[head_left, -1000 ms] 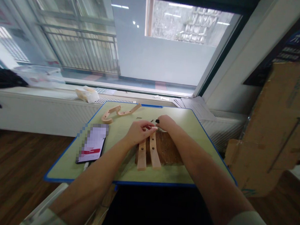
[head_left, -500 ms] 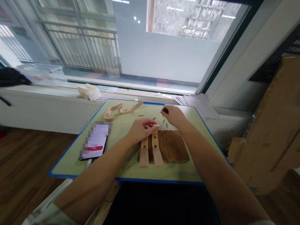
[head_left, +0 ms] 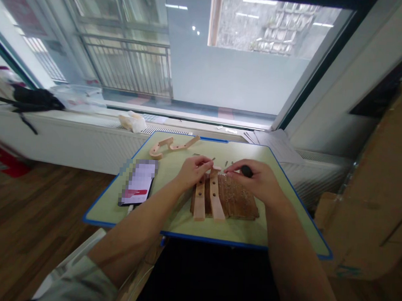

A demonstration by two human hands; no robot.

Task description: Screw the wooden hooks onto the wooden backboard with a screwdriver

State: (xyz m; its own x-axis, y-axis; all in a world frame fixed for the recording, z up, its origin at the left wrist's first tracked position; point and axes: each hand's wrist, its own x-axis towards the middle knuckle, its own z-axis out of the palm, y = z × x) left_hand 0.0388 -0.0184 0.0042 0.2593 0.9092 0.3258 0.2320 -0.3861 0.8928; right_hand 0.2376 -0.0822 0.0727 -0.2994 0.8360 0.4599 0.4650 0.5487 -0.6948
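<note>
A dark brown wooden board (head_left: 238, 203) lies on a green table with a blue edge (head_left: 145, 210). Two pale wooden strips (head_left: 207, 197) lie side by side on the board's left part. My left hand (head_left: 193, 170) is closed in a pinch at the far ends of the strips. My right hand (head_left: 258, 179) rests over the board's far edge, fingers closed round a small black-handled tool (head_left: 246, 171), its fingertips pinched close to the strips' ends. What the fingertips pinch is too small to make out.
A phone (head_left: 137, 185) lies at the table's left. Two curved pale wooden pieces (head_left: 172, 145) sit at the far edge, with several small screws (head_left: 229, 162) near them. A windowsill with a white bundle (head_left: 133, 121) runs behind. Cardboard boxes (head_left: 379, 185) stand at the right.
My right hand reached out to the screws at the table's far side, then came back to the far ends of the strips. My left hand stayed pinched on the strips.
</note>
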